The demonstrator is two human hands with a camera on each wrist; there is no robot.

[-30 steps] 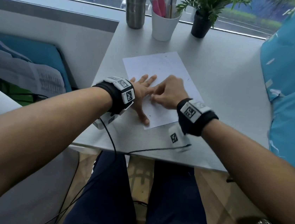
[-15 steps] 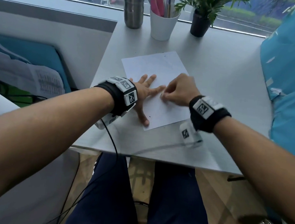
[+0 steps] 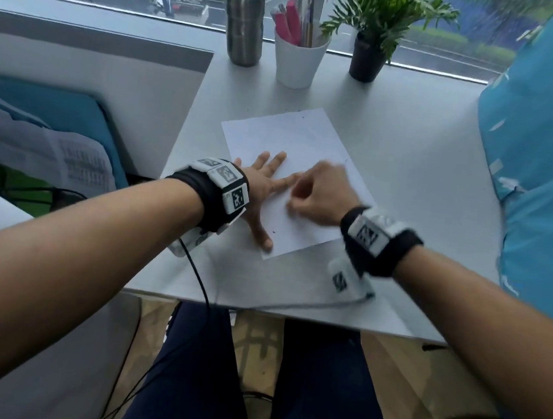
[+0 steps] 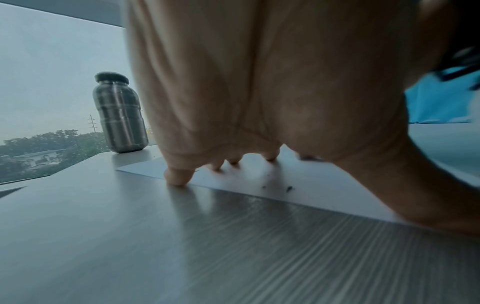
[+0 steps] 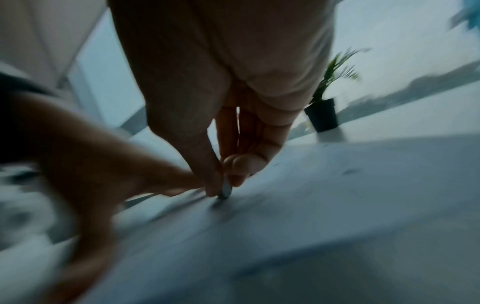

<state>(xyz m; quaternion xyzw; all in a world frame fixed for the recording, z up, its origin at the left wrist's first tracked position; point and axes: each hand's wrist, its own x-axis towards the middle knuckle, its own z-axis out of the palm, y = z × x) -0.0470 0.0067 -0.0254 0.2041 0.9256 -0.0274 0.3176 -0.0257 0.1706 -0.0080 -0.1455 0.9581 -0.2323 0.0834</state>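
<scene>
A white sheet of paper (image 3: 297,136) lies askew on the grey table (image 3: 413,149). My left hand (image 3: 264,180) presses flat on its near left part with the fingers spread; in the left wrist view its fingertips (image 4: 179,176) stand on the paper (image 4: 324,195). My right hand (image 3: 318,197) is blurred, just right of the left fingers. The right wrist view shows it (image 5: 228,164) pinching a small pale eraser-like piece (image 5: 226,190) between thumb and fingers, its tip on the sheet. Dark specks (image 4: 288,188) lie on the paper.
At the back by the window stand a steel bottle (image 3: 244,16), a white cup of pens (image 3: 299,60) and a potted plant (image 3: 372,48). Blue cloth (image 3: 548,171) borders the table's right side, a grey partition (image 3: 95,61) its left. Wrist cables trail over the front edge (image 3: 274,309).
My right hand slid right across the sheet, then came back toward the left fingers, still pinching the small piece. The left hand stayed flat on the paper.
</scene>
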